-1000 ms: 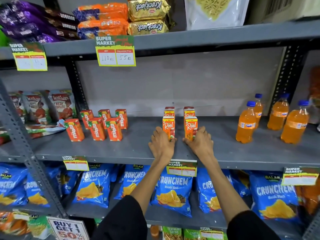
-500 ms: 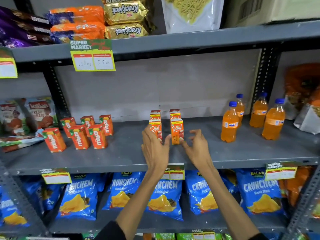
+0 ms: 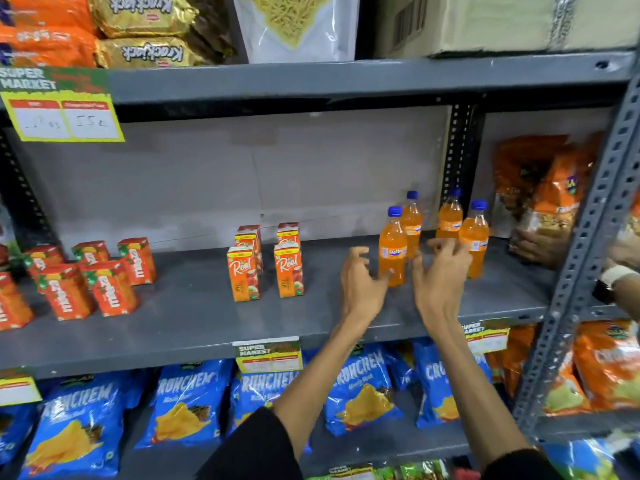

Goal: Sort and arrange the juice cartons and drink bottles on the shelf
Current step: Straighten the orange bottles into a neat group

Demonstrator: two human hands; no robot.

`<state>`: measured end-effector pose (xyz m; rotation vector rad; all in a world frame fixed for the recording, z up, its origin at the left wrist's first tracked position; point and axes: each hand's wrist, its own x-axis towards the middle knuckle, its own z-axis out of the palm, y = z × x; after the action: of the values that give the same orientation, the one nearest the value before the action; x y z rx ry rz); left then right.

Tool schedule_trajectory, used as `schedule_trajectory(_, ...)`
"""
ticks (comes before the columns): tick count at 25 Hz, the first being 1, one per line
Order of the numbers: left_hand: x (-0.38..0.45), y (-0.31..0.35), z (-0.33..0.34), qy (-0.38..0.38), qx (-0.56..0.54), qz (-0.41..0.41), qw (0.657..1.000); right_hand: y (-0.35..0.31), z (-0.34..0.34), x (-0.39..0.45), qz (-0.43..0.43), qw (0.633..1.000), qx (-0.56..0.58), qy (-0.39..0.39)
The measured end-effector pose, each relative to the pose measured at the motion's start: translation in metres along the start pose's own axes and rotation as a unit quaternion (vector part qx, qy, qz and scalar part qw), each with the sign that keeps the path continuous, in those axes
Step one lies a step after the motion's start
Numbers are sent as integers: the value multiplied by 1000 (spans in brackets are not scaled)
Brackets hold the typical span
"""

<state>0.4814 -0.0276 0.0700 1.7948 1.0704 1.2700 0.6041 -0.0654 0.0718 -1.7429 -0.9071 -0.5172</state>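
On the grey middle shelf (image 3: 180,327) stand several orange Real juice cartons (image 3: 265,261) in two neat rows at the centre. Several red Maaza cartons (image 3: 90,278) stand at the left. Several orange drink bottles (image 3: 433,230) with blue caps stand at the right. My left hand (image 3: 360,282) hovers with fingers spread just left of the front-left bottle (image 3: 392,249), its fingertips near the bottle's base. Just right of that bottle is my right hand (image 3: 438,275), fingers apart, in front of the front-right bottle (image 3: 475,232). Neither hand holds anything.
A grey perforated upright (image 3: 585,244) stands at the right, with another person's hands (image 3: 535,244) and orange snack bags (image 3: 540,181) behind it. Blue Crunchem bags (image 3: 183,403) fill the shelf below. Biscuit packs (image 3: 138,29) and a carton box (image 3: 502,22) sit above. A price tag (image 3: 268,353) hangs on the shelf edge.
Both hands have left the Real cartons and moved right to the orange bottles, fingers now spread. The camera has turned right, so the shelf's contents have slid left in view.
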Motion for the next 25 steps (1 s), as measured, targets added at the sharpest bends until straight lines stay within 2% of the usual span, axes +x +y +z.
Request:
schedule_trajectory(3, 10, 1, 25, -51, 33, -41, 997, 20, -1, 19, 107, 991, -76, 7)
schedule_trajectory(5, 17, 0, 34, -67, 39, -57, 995, 36, -4, 31, 163, 984, -68, -17)
schedule_trajectory(7, 21, -2, 40, -64, 38, -62, 995, 57, 0, 44, 202, 977, -12, -65)
schedule_trajectory(9, 23, -4, 44, -64, 32, -67, 995, 78, 6, 50, 201, 970, 43, -127)
schedule_trajectory(12, 26, -4, 53, -75, 22, -67, 995, 102, 12, 54, 199, 961, 55, -184)
schedule_trajectory(16, 30, -1, 75, -58, 8, -67, 996, 95, -3, 59, 171, 965, 88, -179)
schedule_trajectory(25, 32, 3, 105, -17, 3, -71, 997, 108, -8, 68, 165, 951, 97, -243)
